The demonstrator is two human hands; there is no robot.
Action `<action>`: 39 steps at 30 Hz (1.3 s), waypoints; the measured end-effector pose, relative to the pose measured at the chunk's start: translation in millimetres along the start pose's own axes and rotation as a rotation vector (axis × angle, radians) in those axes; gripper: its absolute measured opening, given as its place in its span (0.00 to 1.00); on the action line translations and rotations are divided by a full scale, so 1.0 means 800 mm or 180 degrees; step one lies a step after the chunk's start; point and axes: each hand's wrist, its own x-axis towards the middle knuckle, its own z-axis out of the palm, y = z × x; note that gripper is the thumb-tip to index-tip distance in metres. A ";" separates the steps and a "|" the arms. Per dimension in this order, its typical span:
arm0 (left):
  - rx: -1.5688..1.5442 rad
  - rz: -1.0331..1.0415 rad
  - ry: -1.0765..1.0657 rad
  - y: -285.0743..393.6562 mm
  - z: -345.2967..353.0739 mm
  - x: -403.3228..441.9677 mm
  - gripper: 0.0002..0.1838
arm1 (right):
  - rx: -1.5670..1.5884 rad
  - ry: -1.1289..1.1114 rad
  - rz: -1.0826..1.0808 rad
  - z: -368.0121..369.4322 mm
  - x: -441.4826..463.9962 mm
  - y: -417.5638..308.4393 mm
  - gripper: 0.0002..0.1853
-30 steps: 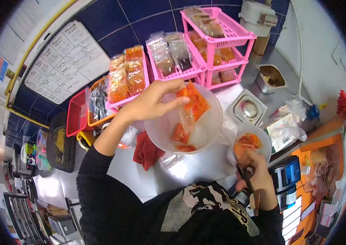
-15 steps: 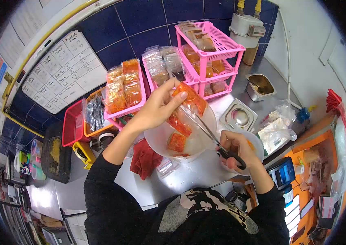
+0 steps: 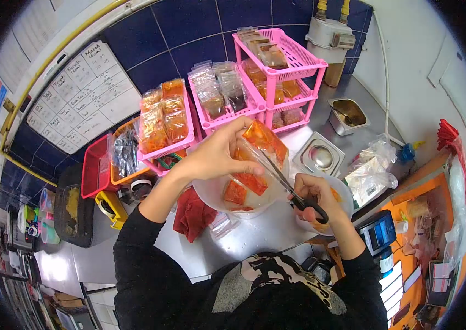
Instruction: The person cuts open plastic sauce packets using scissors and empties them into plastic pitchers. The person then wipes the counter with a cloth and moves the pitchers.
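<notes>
My left hand (image 3: 219,151) is closed on the edge of a clear sachet of orange-red sauce (image 3: 266,138), holding it tilted over a large white bowl (image 3: 202,190). In my right hand (image 3: 321,198) is a pair of scissors with black handles (image 3: 309,205). The blades run up and left along the sachet's clear edge; whether they are cutting into it I cannot tell. More sauce sachets (image 3: 235,192) lie in the bowl. Below my right hand stands a smaller white bowl (image 3: 346,204) with something orange inside, partly hidden by the hand.
Pink baskets (image 3: 161,148) of filled sachets and a pink tiered rack (image 3: 293,70) line the back. A steel pan (image 3: 349,116), a steel lid (image 3: 321,156) and plastic bags (image 3: 376,165) are on the right. A red cloth (image 3: 193,213) lies left of the large bowl.
My left hand has moved slightly down and right, its thumb lower along the sachet. The scissors remain at the sachet's edge, and my right hand's fingers have shifted on the handles.
</notes>
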 end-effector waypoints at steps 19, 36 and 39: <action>0.1107 0.0042 0.0107 0.019 0.009 0.003 0.39 | -0.0280 0.0010 -0.0174 -0.007 -0.005 0.000 0.22; 0.1522 -0.0025 -0.0062 0.026 0.023 0.002 0.41 | -0.0020 -0.0001 -0.0168 -0.001 -0.007 0.004 0.21; 0.1646 0.0194 -0.0020 0.027 0.021 0.002 0.39 | -0.0292 0.0000 -0.0233 -0.004 -0.007 0.006 0.22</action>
